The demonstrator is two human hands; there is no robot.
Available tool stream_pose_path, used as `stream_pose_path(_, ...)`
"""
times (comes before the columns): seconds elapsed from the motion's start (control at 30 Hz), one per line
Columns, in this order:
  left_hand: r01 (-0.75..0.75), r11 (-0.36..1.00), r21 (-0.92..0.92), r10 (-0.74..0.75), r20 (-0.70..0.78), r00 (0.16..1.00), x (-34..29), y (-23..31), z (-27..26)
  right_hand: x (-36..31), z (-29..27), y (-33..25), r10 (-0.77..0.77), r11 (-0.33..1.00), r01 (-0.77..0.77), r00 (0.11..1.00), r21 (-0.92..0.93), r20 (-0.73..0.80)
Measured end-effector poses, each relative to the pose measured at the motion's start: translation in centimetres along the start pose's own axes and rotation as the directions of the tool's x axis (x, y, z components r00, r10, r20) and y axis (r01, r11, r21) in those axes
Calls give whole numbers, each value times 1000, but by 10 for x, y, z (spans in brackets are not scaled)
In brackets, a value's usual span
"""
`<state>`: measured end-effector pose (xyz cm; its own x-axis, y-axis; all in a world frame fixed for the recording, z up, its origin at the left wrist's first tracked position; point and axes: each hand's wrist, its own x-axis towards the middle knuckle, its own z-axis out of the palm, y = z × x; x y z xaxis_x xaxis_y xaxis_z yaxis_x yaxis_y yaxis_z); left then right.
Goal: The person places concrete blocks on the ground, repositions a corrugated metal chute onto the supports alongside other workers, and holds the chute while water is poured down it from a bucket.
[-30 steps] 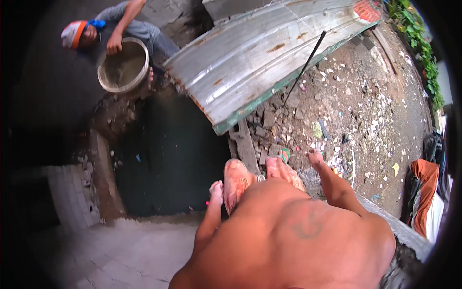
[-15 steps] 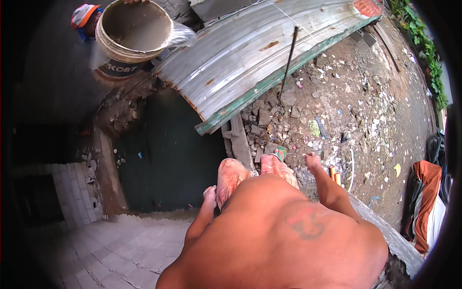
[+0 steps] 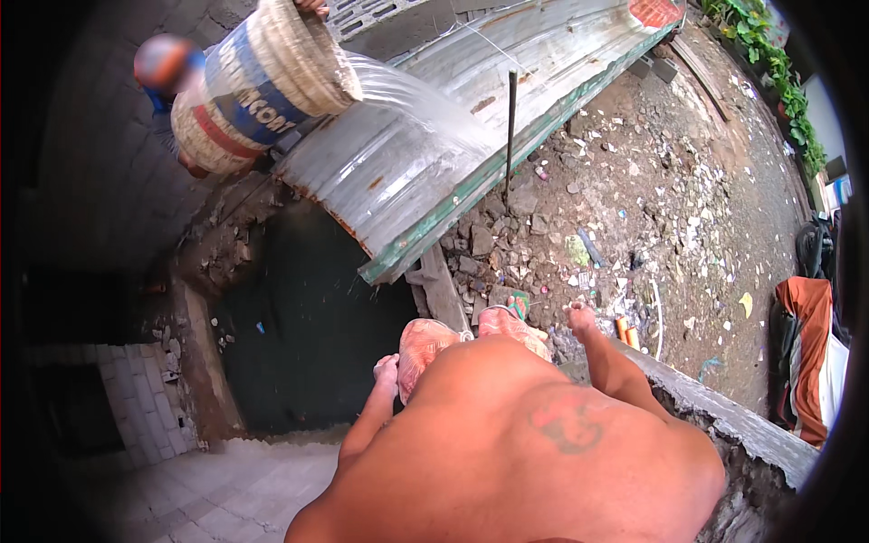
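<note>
My left hand hangs by my left thigh, fingers curled in with nothing visible in them, over the edge of a pit of dark water. On the other side, my right hand is held out beside my orange patterned shorts, also curled up and touching nothing I can see. Beyond the pit, another person tips a large pale bucket with a blue and red label. Water pours from its mouth onto a rusty corrugated metal sheet that slopes toward the pit.
A dark rod stands upright beside the sheet. Rubble and litter cover the ground at right. Two orange pipe pieces lie near my right hand. A concrete ledge runs at my right, and pale blockwork at lower left.
The other person's bucket has gone from nearly upright to tipped right, and water now streams onto the metal sheet. My view has shifted slightly; my hands stay at my sides.
</note>
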<state>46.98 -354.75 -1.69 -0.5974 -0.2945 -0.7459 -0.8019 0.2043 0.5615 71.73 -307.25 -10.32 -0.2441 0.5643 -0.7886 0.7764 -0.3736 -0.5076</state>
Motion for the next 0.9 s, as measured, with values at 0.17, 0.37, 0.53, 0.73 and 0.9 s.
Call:
stream_pose_path(0.17,-33,999,3,33,32,999,-1,-6,-5,-27,-2,-1,103,993,-103,995,-58,11)
stream_pose_path(0.37,10,1000,-2,-10,6,1000,-2,-8,-12,-41,5,-13,131,991,-127,988,-46,82)
stream_pose_path(0.53,-19,1000,7,19,19,1000,-5,-5,-9,-33,12,-23,143,982,-154,984,111,101)
stream_pose_path(0.73,1,996,-92,1,15,1000,-2,-19,-11,-17,5,-29,103,985,-115,990,127,98)
stream_pose_path(0.9,42,998,-48,-47,-103,994,-17,-10,2,-11,-6,-35,119,982,-129,990,140,80)
